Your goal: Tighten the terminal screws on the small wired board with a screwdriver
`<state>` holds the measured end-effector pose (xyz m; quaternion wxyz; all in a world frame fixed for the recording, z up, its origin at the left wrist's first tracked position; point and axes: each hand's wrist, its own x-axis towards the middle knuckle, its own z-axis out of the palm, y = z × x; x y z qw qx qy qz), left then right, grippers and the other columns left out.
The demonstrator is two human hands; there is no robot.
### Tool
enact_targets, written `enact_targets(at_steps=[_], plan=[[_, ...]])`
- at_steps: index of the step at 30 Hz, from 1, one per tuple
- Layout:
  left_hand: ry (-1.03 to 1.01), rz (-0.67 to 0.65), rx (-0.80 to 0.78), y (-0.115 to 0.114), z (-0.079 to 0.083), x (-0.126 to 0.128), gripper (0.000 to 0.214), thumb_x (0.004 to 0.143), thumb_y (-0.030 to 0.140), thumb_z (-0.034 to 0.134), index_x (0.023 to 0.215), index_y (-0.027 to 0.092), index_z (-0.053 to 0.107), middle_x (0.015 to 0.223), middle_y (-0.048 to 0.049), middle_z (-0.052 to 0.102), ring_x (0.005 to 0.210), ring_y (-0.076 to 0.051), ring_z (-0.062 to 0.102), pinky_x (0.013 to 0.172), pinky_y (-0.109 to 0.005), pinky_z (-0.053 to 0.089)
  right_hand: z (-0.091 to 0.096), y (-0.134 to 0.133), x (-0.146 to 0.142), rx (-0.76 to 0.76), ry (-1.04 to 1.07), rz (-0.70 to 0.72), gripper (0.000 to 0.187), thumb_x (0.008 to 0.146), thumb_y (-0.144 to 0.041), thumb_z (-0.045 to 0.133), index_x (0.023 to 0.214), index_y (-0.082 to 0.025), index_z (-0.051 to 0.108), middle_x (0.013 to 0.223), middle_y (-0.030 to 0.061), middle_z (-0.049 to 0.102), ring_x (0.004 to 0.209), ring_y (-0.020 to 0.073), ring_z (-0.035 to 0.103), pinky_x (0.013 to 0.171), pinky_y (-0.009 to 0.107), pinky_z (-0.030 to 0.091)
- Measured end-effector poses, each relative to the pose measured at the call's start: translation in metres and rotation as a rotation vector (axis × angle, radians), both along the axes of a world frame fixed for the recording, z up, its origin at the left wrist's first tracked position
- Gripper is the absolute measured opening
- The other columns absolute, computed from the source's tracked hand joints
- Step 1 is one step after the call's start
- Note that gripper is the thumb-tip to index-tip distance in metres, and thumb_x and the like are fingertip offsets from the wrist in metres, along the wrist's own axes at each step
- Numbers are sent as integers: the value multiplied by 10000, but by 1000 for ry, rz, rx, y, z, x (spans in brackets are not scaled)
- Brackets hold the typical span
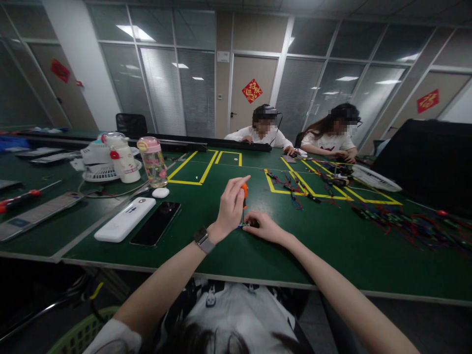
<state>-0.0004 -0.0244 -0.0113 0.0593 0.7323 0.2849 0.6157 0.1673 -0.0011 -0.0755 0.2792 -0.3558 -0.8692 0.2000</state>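
Note:
My left hand (231, 204), with a watch on its wrist, is closed round the orange handle of a screwdriver (245, 194). The tool stands upright, its thin shaft pointing down at a small part (242, 225) on the green tabletop. My right hand (266, 227) rests on the table just right of the shaft, thumb and fingertips pinched on that part. A dark piece shows between these fingers. Most of the part is hidden, and whether the screwdriver tip sits in a screw is too small to tell.
Left of my hands lie a black phone (157, 223), a white power bank (125, 220) and a white earbud case (161, 193). Behind them stands a pink-lidded bottle (153, 162). Wire bundles (398, 221) spread at right. Two people sit across the green table (206, 265).

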Motion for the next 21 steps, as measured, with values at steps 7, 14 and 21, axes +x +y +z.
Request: enact_targets(at_steps=[7, 14, 21], plan=[[5, 26, 31, 1, 0, 2, 261, 936, 181, 522, 1188, 209, 584, 1043, -53, 616, 939, -161, 601, 827, -296, 503, 4, -3, -3, -28, 0, -10, 85, 785, -193, 677, 856, -160, 644, 703, -11, 553, 635, 127, 488, 610, 245, 380], [3, 96, 46, -1, -1, 1, 175, 935, 256, 546, 1079, 206, 632, 934, -35, 516, 855, -152, 555, 780, -280, 489, 4, -3, -2, -28, 3, -4, 84, 795, -209, 675, 857, -162, 642, 701, -14, 551, 633, 124, 487, 608, 243, 379], [-27, -46, -23, -1, 1, 1, 322, 993, 190, 373, 1260, 207, 552, 1147, -82, 620, 992, -166, 619, 863, -314, 502, 2, -2, -1, -21, 4, 3, 83, 799, -219, 671, 852, -167, 633, 722, -9, 552, 648, 127, 495, 610, 242, 386]])
